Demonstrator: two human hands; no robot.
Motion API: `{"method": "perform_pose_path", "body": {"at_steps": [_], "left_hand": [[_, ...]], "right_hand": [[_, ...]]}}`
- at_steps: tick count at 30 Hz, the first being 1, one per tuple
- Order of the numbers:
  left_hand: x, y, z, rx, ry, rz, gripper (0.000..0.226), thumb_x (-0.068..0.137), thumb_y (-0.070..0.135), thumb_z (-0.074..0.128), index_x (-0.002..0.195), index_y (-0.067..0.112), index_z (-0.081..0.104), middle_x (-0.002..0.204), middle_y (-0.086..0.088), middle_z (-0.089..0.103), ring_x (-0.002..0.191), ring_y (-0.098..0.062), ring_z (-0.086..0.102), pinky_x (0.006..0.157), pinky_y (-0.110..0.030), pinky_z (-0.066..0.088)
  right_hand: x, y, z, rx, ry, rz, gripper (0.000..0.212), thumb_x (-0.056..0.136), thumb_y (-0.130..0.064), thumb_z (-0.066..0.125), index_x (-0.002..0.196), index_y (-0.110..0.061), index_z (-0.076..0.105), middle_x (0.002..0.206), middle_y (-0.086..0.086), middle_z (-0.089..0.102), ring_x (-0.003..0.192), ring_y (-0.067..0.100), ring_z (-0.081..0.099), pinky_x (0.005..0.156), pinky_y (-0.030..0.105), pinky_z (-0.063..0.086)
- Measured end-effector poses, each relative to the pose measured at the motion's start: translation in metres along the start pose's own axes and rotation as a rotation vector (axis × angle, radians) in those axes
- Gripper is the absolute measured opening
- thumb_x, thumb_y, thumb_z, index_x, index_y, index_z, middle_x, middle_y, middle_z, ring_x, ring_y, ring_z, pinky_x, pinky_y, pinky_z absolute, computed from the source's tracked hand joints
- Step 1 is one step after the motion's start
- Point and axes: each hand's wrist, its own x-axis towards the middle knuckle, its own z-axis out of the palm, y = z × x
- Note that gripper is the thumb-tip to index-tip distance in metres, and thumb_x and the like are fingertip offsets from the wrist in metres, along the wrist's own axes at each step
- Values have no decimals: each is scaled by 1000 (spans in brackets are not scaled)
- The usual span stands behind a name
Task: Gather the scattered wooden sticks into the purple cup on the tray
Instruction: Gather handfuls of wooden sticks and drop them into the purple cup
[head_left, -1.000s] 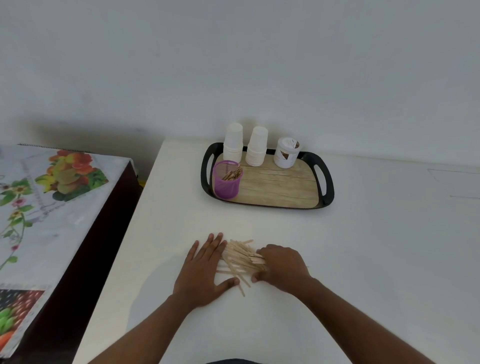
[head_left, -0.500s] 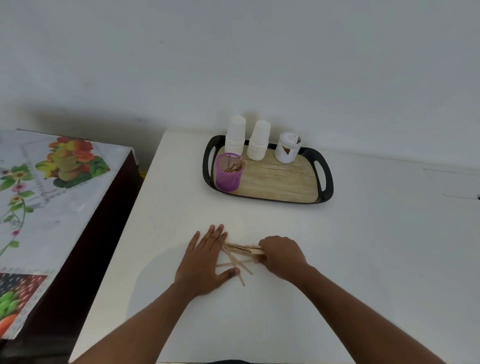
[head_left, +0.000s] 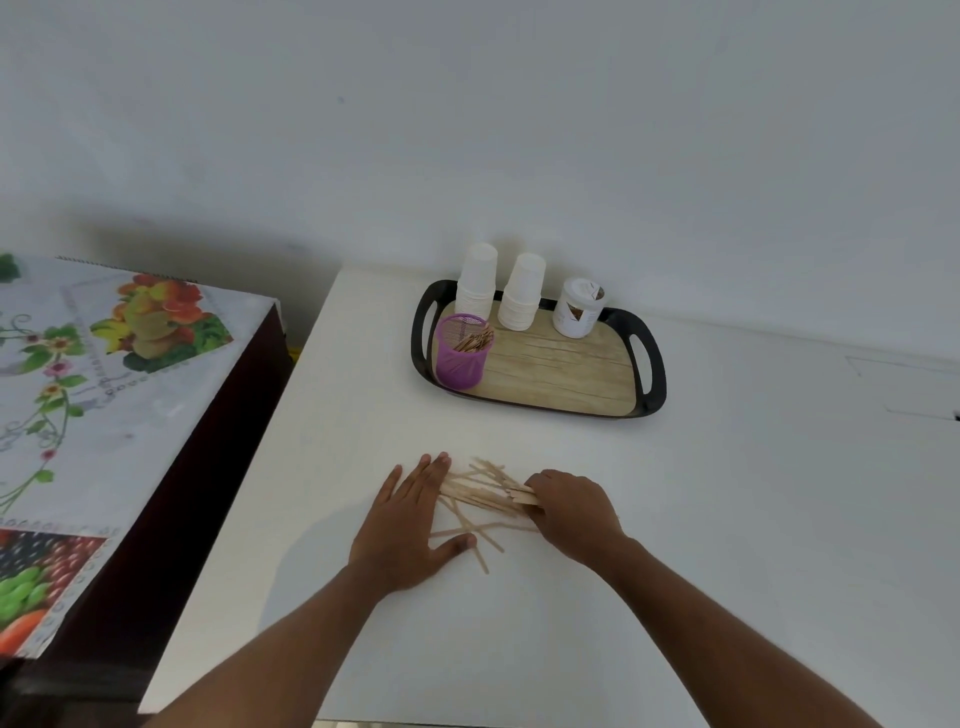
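You have pale tan wooden sticks on a white table. At twelve o'clock from them, your tray shows a black rim around a light wood-grain floor. On its nine o'clock side sits the purple cup, a see-through mesh. Two white cup stacks and a white jar with brown marks line its far edge. At nine o'clock, a white cloth carries printed fruit and flowers in red, yellow and green
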Motion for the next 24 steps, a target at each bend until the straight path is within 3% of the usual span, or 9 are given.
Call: {"method": "perform_pose_path", "body": {"at_steps": [5,9,12,14,17,20,22,24], "left_hand": [[-2,0,0,-108,53,-34,107,86,86,35,161,23,-10,168,7,11,155,-7,13,128,-39,9],[5,11,2,-279,131,-66,100,92,77,36,161,21,-9,170,8,1,156,-8,-6,128,-43,2],[26,50,-5,-543,170,-104,95,91,76,37,162,21,4,170,8,4,155,-8,-9,127,-44,0],[41,87,-19,-819,76,-200,95,87,78,46,161,29,12,168,11,11,155,-9,2,126,-40,10],[67,131,-32,-1113,-43,-244,78,92,59,62,156,31,27,156,18,31,146,-4,26,120,-33,26],[83,155,-35,-1166,-97,-254,43,98,36,63,138,31,48,136,10,58,130,-8,52,113,-33,42],[88,165,-35,-1134,-91,-255,35,102,23,58,135,28,50,123,6,63,121,-8,57,104,-23,46],[90,170,-34,-1110,-64,-256,35,102,20,56,137,25,48,121,5,63,118,-7,58,98,-20,46]], "right_hand": [[-6,5,-4,302,57,146,22,101,-44,57,94,-24,64,83,-10,60,75,14,57,68,28,44],[-9,4,-11,621,191,213,20,102,-41,59,82,-41,55,76,-14,61,72,5,59,63,18,39],[-7,4,-17,889,239,288,13,103,-40,58,92,-37,65,83,-9,71,79,6,66,70,22,51],[-6,5,-19,1079,245,329,14,104,-32,59,97,-26,70,87,-1,73,80,10,67,74,22,54],[-5,7,-19,1199,256,329,17,106,-19,55,93,-17,67,80,2,68,72,11,62,68,25,52],[-2,8,-18,1304,302,297,13,101,-10,54,90,-6,61,80,4,62,73,13,59,66,25,50],[0,10,-17,1371,338,313,22,91,-16,55,88,6,52,79,12,52,73,20,50,65,28,46],[2,12,-17,1359,365,324,21,87,-16,53,83,3,46,80,12,45,70,21,43,60,27,42]]}}
